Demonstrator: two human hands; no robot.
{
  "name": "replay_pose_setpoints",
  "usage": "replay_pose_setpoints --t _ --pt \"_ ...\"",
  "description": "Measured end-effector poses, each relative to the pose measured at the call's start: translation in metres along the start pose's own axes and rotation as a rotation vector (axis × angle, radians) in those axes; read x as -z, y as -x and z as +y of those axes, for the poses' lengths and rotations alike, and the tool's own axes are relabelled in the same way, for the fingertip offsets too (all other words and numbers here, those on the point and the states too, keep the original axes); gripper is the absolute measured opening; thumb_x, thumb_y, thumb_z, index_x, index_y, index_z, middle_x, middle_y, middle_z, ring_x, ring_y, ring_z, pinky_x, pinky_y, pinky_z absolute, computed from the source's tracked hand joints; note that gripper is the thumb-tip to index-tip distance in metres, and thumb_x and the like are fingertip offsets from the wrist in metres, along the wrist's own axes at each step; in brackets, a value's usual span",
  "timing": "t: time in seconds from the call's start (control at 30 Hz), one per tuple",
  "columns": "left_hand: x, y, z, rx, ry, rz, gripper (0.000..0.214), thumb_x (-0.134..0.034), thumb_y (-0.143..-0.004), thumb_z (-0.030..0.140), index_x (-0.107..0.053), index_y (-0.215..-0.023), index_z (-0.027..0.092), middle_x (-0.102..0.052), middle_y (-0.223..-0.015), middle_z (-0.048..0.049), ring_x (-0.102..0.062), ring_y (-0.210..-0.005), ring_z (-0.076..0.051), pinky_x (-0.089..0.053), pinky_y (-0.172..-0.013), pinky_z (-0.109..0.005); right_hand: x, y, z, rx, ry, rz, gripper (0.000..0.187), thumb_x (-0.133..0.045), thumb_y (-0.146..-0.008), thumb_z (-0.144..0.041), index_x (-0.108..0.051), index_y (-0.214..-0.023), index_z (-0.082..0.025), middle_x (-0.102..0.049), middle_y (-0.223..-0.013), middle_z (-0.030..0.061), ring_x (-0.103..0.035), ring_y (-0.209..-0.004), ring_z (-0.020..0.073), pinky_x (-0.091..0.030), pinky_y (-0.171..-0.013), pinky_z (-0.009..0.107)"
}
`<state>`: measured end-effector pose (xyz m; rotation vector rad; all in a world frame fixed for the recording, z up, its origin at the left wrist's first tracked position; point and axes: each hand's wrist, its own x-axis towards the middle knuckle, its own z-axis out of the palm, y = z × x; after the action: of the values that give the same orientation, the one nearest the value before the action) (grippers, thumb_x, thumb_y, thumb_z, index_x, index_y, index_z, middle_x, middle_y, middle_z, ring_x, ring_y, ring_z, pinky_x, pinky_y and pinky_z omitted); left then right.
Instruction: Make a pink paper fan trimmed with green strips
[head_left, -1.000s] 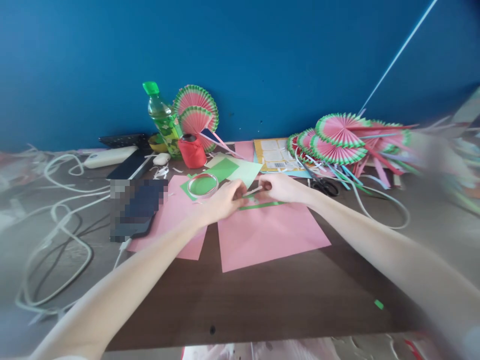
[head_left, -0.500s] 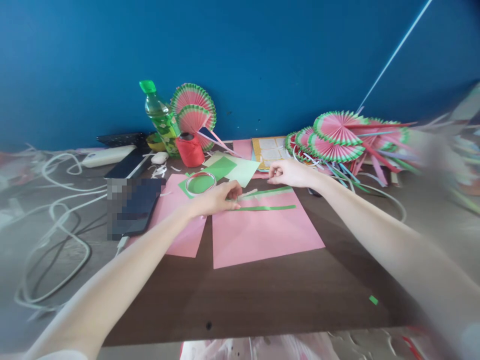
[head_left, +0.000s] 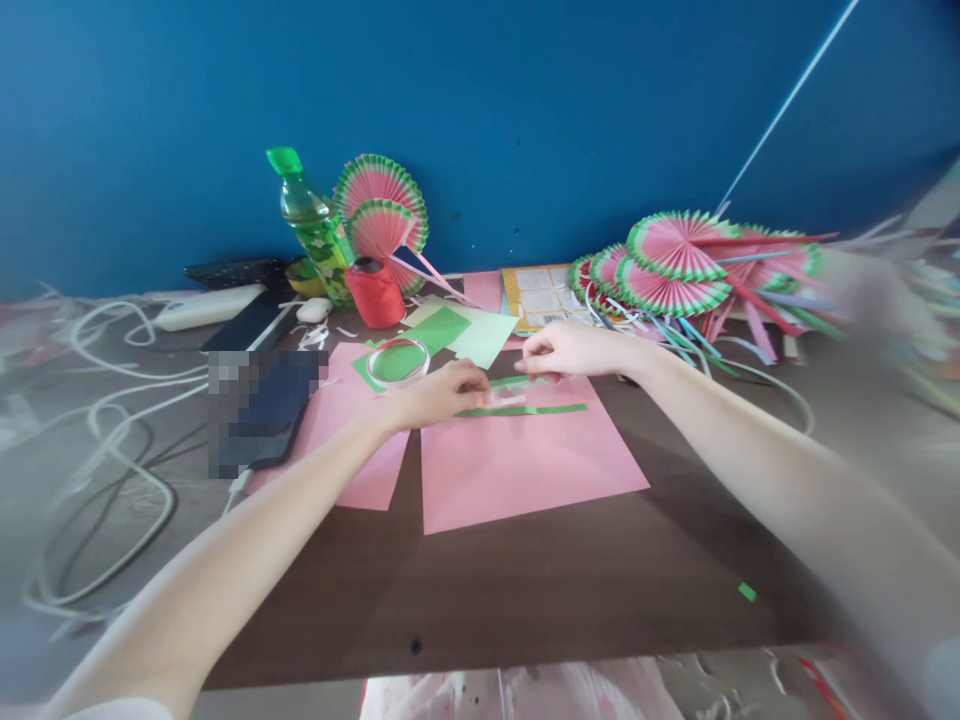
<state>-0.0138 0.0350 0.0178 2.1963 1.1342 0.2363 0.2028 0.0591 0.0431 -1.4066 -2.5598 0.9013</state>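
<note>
A sheet of pink paper (head_left: 532, 465) lies on the dark table with a thin green paper strip (head_left: 559, 409) across its upper part. A second green strip lies behind it, partly covered by my hands. My left hand (head_left: 444, 392) rests at the left end of the strips, fingers closed around the end of a narrow pale strip (head_left: 510, 401). To its right, my right hand (head_left: 574, 350) hovers low over the back strip, thumb and fingers pinched; what they hold is too small to make out. A clear ring-shaped tape roll (head_left: 397, 362) lies left of my left hand on green paper (head_left: 367, 372).
Another pink sheet (head_left: 367, 475) and a phone (head_left: 281, 410) lie left, near white cables (head_left: 112, 450). Behind stand a green bottle (head_left: 307, 220), a red roll (head_left: 379, 295) and a pleated fan (head_left: 382, 195). Several pleated fans (head_left: 675, 265) pile up at the right. A green scrap (head_left: 747, 592) lies near the front.
My right hand has moved slightly left, closer to my left hand. The pale strip now extends further right from my left fingers. The view has shifted a little.
</note>
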Motion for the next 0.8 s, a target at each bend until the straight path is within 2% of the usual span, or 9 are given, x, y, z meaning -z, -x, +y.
replay_pose_setpoints --t 0.13,0.23,0.37,0.53,0.8 --pt "-0.0011 -0.0011 -0.0005 0.005 -0.028 -0.013 0.022 -0.047 -0.079 0.036 -0.058 -0.081 0.018 -0.050 -0.092 -0.0026 -0.049 -0.088 -0.017 -0.038 -0.083 -0.031 0.0033 0.0058 -0.0086 -0.020 -0.114 -0.282 0.022 -0.052 -0.078 -0.035 -0.061 -0.071 -0.016 -0.065 -0.061 0.0018 -0.058 -0.051 0.0112 -0.040 -0.050 0.023" --pt "-0.0006 -0.0018 -0.0044 -0.016 -0.018 -0.032 0.022 -0.047 -0.079 0.037 -0.058 -0.079 0.018 -0.049 -0.095 -0.0026 -0.050 -0.090 -0.017 -0.038 -0.084 -0.031 -0.0005 0.0042 -0.0075 -0.087 -0.167 -0.389 0.015 -0.051 -0.076 -0.027 -0.060 -0.073 -0.015 -0.068 -0.064 0.0035 -0.062 -0.055 0.0128 -0.043 -0.049 0.022" --pt "0.0000 -0.0024 -0.0071 -0.038 -0.016 -0.069 0.021 -0.047 -0.079 0.036 -0.058 -0.079 0.018 -0.048 -0.100 -0.0026 -0.049 -0.094 -0.016 -0.037 -0.087 -0.030 -0.0048 0.0000 -0.0016 -0.127 -0.218 -0.413 0.011 -0.051 -0.074 -0.023 -0.058 -0.072 -0.014 -0.069 -0.066 0.0040 -0.064 -0.057 0.0135 -0.049 -0.054 0.023" --pt "-0.0013 -0.0008 -0.0013 -0.001 -0.093 -0.063 0.019 -0.048 -0.079 0.034 -0.059 -0.080 0.018 -0.048 -0.103 -0.0024 -0.048 -0.099 -0.017 -0.036 -0.090 -0.029 -0.0024 0.0020 -0.0030 -0.140 -0.228 -0.413 0.011 -0.052 -0.075 -0.022 -0.059 -0.073 -0.014 -0.070 -0.069 0.0047 -0.065 -0.060 0.0135 -0.050 -0.055 0.023" --pt "-0.0056 -0.0024 -0.0083 -0.041 -0.115 -0.048 0.019 -0.047 -0.079 0.035 -0.058 -0.081 0.019 -0.047 -0.104 -0.0039 -0.044 -0.106 -0.019 -0.035 -0.094 -0.034 0.0016 0.0052 -0.0065 -0.169 -0.205 -0.424 0.011 -0.051 -0.074 -0.020 -0.059 -0.072 -0.013 -0.069 -0.069 0.0048 -0.065 -0.062 0.0132 -0.050 -0.057 0.022"
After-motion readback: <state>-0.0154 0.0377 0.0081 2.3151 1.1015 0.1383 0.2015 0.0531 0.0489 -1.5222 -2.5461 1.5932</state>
